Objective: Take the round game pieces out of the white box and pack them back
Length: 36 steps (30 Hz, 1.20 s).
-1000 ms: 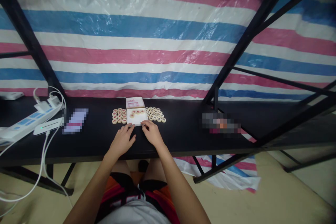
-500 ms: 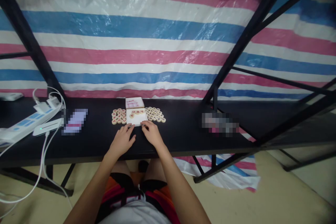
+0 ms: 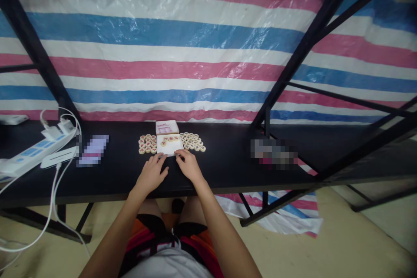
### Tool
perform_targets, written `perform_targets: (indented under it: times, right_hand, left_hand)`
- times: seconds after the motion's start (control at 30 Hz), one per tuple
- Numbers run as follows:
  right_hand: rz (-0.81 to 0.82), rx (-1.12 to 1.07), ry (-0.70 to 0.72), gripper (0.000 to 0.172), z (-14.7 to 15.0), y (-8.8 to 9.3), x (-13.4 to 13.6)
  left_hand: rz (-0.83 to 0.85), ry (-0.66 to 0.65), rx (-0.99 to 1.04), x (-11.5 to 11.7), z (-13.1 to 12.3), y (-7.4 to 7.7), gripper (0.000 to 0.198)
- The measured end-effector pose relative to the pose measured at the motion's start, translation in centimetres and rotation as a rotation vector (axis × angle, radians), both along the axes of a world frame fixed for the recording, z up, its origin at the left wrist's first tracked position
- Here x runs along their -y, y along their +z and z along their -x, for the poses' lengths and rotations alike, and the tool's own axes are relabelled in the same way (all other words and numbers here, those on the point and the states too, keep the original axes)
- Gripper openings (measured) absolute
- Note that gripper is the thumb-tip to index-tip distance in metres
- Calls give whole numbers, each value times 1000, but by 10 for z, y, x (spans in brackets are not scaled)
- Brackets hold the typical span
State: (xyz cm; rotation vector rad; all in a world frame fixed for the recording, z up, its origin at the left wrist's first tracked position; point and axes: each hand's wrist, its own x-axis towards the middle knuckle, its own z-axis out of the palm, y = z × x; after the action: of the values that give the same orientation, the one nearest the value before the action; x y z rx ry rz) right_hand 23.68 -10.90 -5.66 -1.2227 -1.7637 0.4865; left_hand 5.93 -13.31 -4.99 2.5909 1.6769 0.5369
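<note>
An opened white box (image 3: 168, 150) lies on the black table, its lid (image 3: 167, 127) folded back behind it. Several round pieces with red marks (image 3: 172, 138) are inside its tray. Left of the box stand rows of red-marked pieces (image 3: 147, 143); to its right is a group of dark-marked pieces (image 3: 193, 142). My left hand (image 3: 153, 173) rests at the box's front left corner, fingers apart, holding nothing. At the front right corner my right hand (image 3: 188, 166) touches the edge with its fingertips, fingers apart and nothing in them.
A white power strip (image 3: 32, 152) with plugs and cables lies on the table's left side, near a blurred purple object (image 3: 93, 150). Another blurred object (image 3: 273, 154) is on the right. Black metal frame bars (image 3: 293, 61) slant upward before striped plastic sheeting (image 3: 169, 69).
</note>
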Motion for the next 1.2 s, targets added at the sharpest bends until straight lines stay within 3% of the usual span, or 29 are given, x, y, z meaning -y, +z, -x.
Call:
perform_targets:
  times: [0.9, 1.0, 1.2]
  right_hand:
    - [-1, 4, 0, 25, 0, 0, 0]
    - [0, 1, 1, 25, 0, -2, -1]
    - [13, 6, -1, 25, -1, -1, -1]
  left_hand:
    - [16, 0, 17, 1, 0, 5, 40]
    - [-14, -14, 25, -12, -1, 15, 35]
    - [-92, 8, -115, -67, -17, 45, 36]
